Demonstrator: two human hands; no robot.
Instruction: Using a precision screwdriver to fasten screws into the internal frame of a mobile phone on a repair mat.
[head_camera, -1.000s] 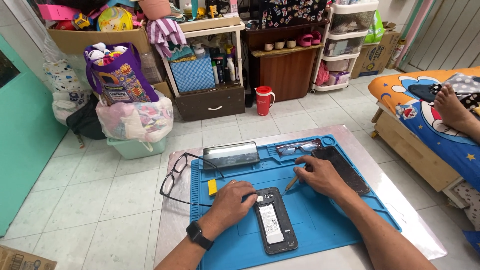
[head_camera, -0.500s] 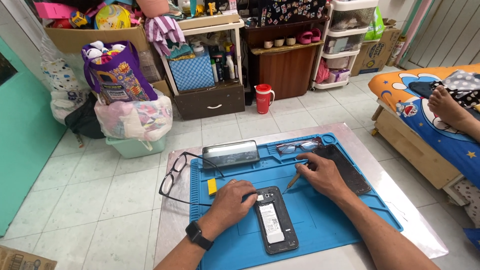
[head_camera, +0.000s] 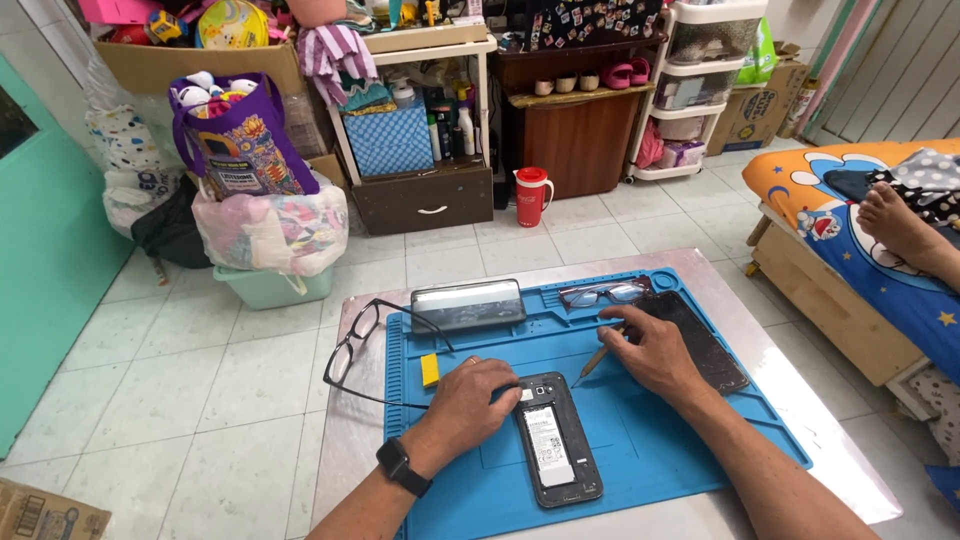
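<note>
An opened black phone (head_camera: 558, 440) lies face down on the blue work mat (head_camera: 680, 430), its white battery showing. My left hand (head_camera: 470, 398), with a black watch on the wrist, rests on the mat and touches the phone's top left corner. My right hand (head_camera: 655, 350) holds a thin wooden-handled tool (head_camera: 594, 362) whose tip points down toward the phone's top right corner. A black back cover (head_camera: 700, 340) lies under and to the right of my right hand.
A small yellow block (head_camera: 430, 369), a silver case (head_camera: 468, 303) and red-framed glasses (head_camera: 603, 293) lie on the mat. Black-framed glasses (head_camera: 350, 345) sit at the table's left edge. A bed (head_camera: 860, 240) with a person's foot (head_camera: 895, 222) stands right; shelves and bags crowd the back.
My right hand has shifted slightly, bringing the tool tip nearer the phone's top edge. My left hand stays on the phone's corner.
</note>
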